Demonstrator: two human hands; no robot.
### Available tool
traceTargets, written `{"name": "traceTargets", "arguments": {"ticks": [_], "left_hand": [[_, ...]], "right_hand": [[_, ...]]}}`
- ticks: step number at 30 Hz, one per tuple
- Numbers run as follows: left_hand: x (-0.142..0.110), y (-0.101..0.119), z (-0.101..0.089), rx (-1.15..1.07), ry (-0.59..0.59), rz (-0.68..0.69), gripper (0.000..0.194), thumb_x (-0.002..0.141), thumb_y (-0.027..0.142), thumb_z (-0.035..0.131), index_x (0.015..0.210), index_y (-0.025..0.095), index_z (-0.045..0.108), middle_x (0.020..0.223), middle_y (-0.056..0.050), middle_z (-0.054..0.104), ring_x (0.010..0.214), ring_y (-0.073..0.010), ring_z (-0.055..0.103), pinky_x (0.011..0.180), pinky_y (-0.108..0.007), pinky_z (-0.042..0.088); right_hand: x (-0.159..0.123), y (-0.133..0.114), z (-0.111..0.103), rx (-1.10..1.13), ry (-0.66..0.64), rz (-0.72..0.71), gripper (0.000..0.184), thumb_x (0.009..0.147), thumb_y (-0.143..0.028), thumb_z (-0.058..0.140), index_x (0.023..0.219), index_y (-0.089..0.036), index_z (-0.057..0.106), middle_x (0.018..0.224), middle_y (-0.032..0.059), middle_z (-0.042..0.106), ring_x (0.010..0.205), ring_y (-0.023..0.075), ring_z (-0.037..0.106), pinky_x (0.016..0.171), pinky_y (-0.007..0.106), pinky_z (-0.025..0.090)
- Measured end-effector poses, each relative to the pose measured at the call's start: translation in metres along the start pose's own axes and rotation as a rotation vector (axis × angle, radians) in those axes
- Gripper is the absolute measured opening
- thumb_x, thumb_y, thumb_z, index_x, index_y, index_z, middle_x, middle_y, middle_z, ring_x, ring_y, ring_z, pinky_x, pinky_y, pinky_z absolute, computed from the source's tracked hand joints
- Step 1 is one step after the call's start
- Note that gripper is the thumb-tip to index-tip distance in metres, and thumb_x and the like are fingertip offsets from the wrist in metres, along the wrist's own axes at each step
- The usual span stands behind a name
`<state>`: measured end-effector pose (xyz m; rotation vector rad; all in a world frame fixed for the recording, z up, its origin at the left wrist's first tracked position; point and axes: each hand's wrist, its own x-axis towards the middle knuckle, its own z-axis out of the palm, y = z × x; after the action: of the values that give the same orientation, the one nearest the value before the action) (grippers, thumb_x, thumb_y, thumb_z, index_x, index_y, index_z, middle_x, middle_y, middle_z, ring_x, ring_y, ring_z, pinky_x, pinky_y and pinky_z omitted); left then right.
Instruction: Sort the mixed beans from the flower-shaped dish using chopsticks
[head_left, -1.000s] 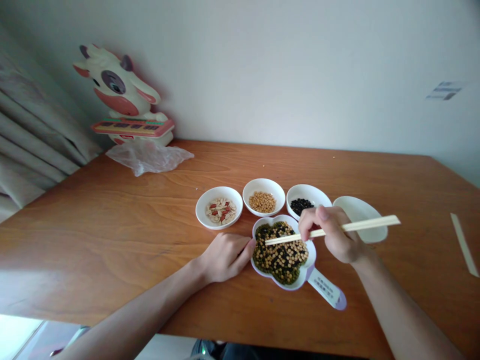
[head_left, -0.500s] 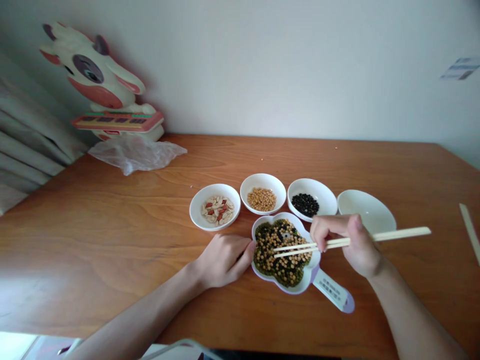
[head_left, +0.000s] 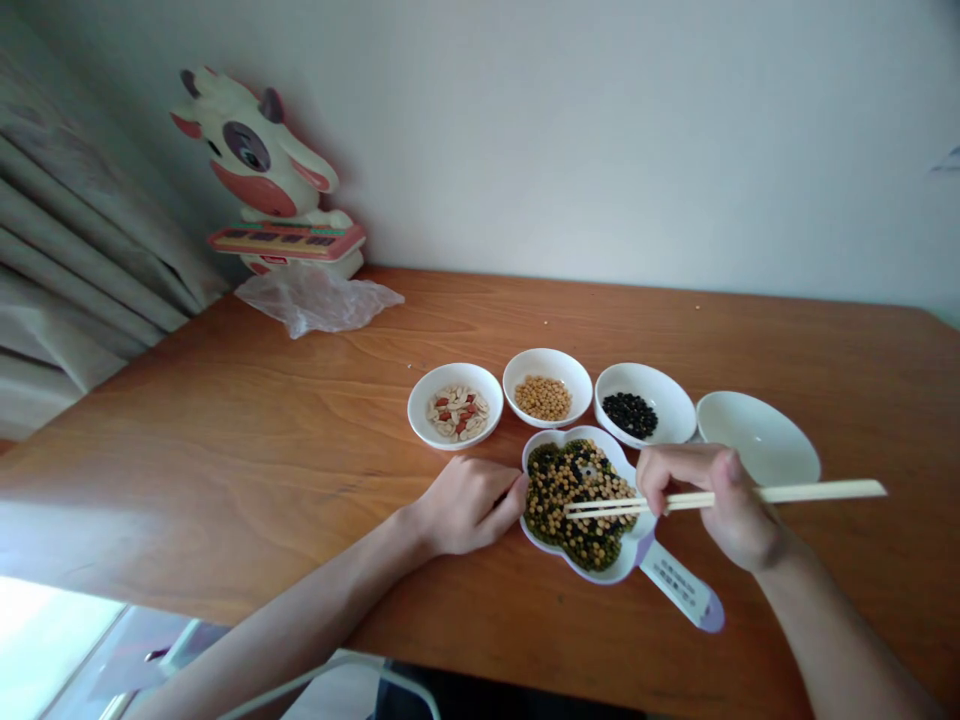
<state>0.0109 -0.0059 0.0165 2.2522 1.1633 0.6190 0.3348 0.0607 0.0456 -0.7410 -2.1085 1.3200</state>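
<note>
At the far left, a pale curtain [head_left: 82, 250] hangs beside the desk [head_left: 262, 440]. Next, a cow toy [head_left: 259, 190] with a keyboard stands against the wall [head_left: 570, 150]; a clear plastic bag [head_left: 319, 303] lies crumpled before it. Then a white bowl [head_left: 455, 374] contains peanuts [head_left: 457, 412]. Just nearer the desk edge rests the left hand [head_left: 472, 505], fingers curled, the thumb side touching the pan's left rim; whether they grip the rim cannot be told. A second bowl [head_left: 547, 362] contains yellow beans [head_left: 542, 398]. In front of it sits the flower-shaped pan [head_left: 611, 448], holding mixed beans [head_left: 555, 500] in green, yellow and black, its handle [head_left: 679, 585] angled toward the near right. A third bowl [head_left: 667, 400] contains black beans [head_left: 630, 413]. The right hand [head_left: 712, 500], above the pan's right side, has its fingers closed around two chopsticks [head_left: 825, 491]. Their tips are close together at the mixed beans; any bean between them cannot be made out. Rightmost, a fourth bowl [head_left: 757, 435] sits partly behind the right hand.
</note>
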Motion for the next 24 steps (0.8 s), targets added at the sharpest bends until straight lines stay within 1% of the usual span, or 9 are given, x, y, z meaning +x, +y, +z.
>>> {"name": "traceTargets", "arguments": {"ticks": [6,12,18,24], "left_hand": [[-0.0006,-0.0017,0.0034,-0.011,0.015,-0.019,0.047,0.114,0.033,0.037,0.070,0.020,0.049,0.065,-0.001,0.060,0.056,-0.0125,0.047,0.058,-0.028,0.035],[-0.0003,-0.0039,0.0040,-0.021,-0.004,0.004,0.048,0.116,0.035,0.035,0.072,0.021,0.048,0.067,0.000,0.059,0.058,-0.0123,0.045,0.059,-0.028,0.036],[0.0001,-0.0052,0.0034,-0.035,-0.031,0.017,0.047,0.117,0.036,0.033,0.074,0.021,0.046,0.068,0.001,0.056,0.059,-0.0121,0.043,0.060,-0.028,0.035],[-0.0016,-0.0032,0.0042,-0.036,-0.042,0.000,0.049,0.118,0.037,0.033,0.075,0.020,0.047,0.069,0.000,0.057,0.061,-0.0127,0.045,0.063,-0.028,0.036]], "right_hand": [[-0.0001,0.0006,0.0000,-0.024,-0.008,0.003,0.088,0.106,-0.081,0.013,0.075,-0.023,0.072,0.071,0.0065,0.067,0.065,0.0225,0.061,0.067,0.038,0.046],[0.0011,-0.0033,-0.0042,0.002,0.024,-0.006,0.090,0.105,-0.081,0.009,0.073,-0.023,0.069,0.069,0.0064,0.063,0.065,0.0223,0.058,0.065,0.038,0.044],[0.0025,-0.0062,-0.0041,0.006,0.017,-0.033,0.091,0.104,-0.082,0.008,0.074,-0.022,0.069,0.070,0.0069,0.066,0.065,0.0224,0.060,0.065,0.038,0.046],[0.0030,-0.0079,-0.0018,-0.010,0.003,-0.064,0.090,0.107,-0.078,0.007,0.073,-0.022,0.068,0.071,0.0048,0.067,0.065,0.0194,0.060,0.064,0.035,0.045]]}}
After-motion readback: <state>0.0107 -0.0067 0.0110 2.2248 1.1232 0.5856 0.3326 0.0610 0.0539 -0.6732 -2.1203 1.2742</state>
